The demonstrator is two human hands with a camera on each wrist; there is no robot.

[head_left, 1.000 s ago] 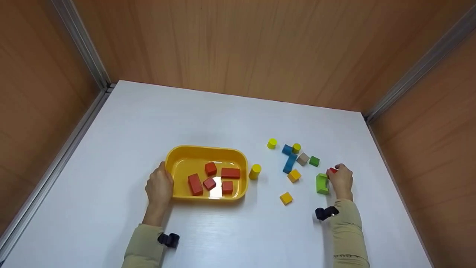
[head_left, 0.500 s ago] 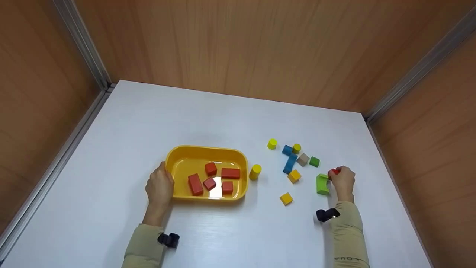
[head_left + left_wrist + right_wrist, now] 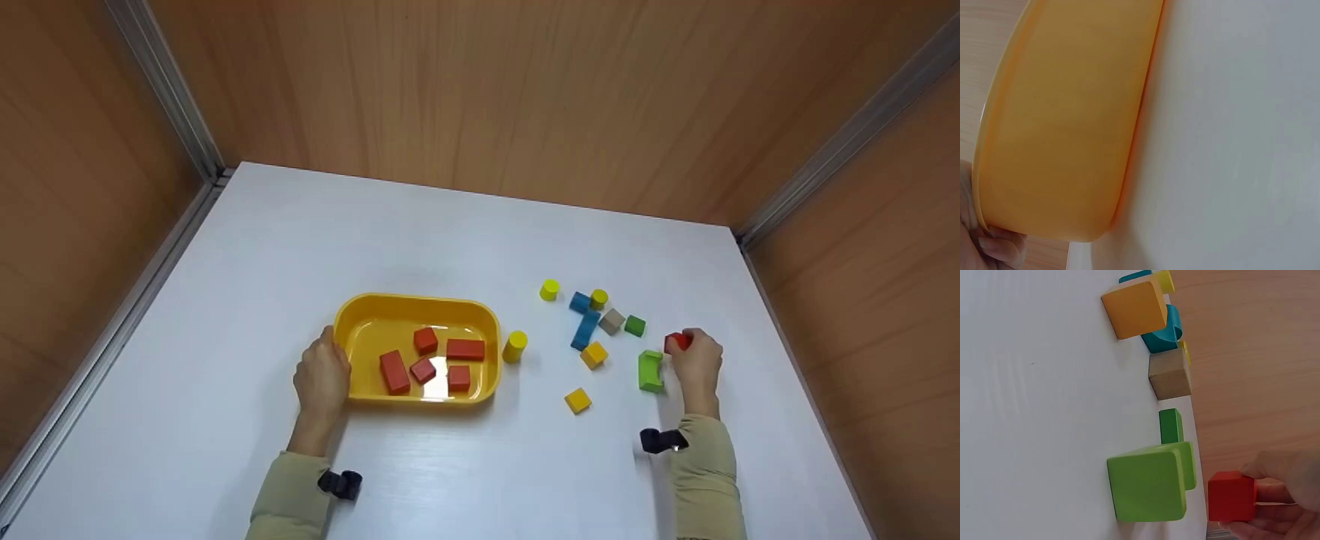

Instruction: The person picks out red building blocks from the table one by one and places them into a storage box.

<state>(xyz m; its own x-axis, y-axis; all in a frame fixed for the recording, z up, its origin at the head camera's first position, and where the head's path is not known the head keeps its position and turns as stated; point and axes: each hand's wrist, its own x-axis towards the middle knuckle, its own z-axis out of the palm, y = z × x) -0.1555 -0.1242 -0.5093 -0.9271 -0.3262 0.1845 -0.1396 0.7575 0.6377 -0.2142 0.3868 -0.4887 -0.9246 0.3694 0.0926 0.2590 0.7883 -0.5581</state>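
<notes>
My left hand (image 3: 322, 370) holds the left end of a yellow tray (image 3: 390, 300); in the left wrist view, fingers (image 3: 1002, 250) curl at the rim below the tray's wall (image 3: 1067, 124). Inside lie several red blocks, among them a long one (image 3: 394, 372) and a cube (image 3: 425, 340). Off to the right, my right hand (image 3: 697, 364) pinches a red block (image 3: 678, 343) between thumb and fingers. The right wrist view shows this red block (image 3: 1232, 496) beside the light green notched block (image 3: 1148, 486), with a gap between them.
Between tray and right hand stand a yellow cylinder (image 3: 514, 346), orange-yellow cubes (image 3: 577, 400), a blue block (image 3: 585, 330), a plain wooden cube (image 3: 611, 321) and a dark green block (image 3: 634, 325). Wooden panels (image 3: 480, 97) wall in the white table (image 3: 300, 225).
My right hand has shifted slightly right with the red block, which shows more fully now. The left hand and the tray have stayed in place.
</notes>
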